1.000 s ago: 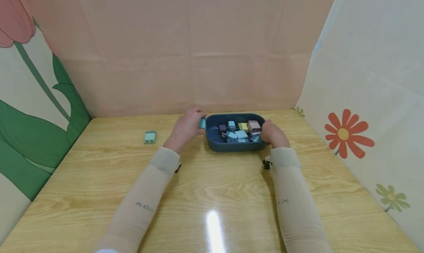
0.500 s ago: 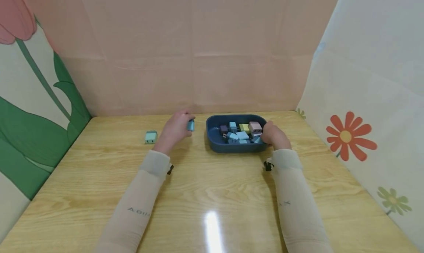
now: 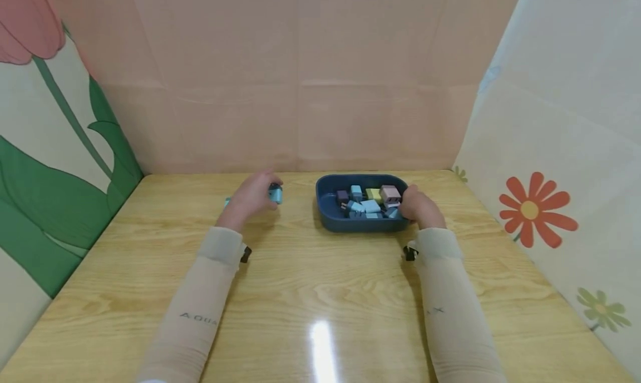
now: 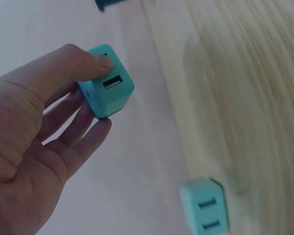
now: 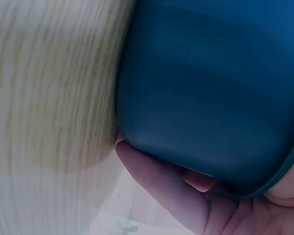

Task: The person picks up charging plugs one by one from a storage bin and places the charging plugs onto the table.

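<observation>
Plainly, both arms reach toward the far side of the table [image 3: 325, 283], the left hand [image 3: 249, 198] pinching 1 turquoise charger [image 4: 108, 81] between thumb and fingers, just left of 1 blue tray [image 3: 363, 225], while the right hand [image 3: 422, 207] grips that tray's right end, its fingers partly hidden. Farther left, 1 green charger [image 4: 204, 205] sits on the table. Inside the tray lie 1 yellow charger [image 3: 373, 194], 1 pink charger [image 3: 390, 194], 1 purple charger [image 3: 342, 197] and several overlapping blue chargers [image 3: 370, 206], too crowded to count.
</observation>
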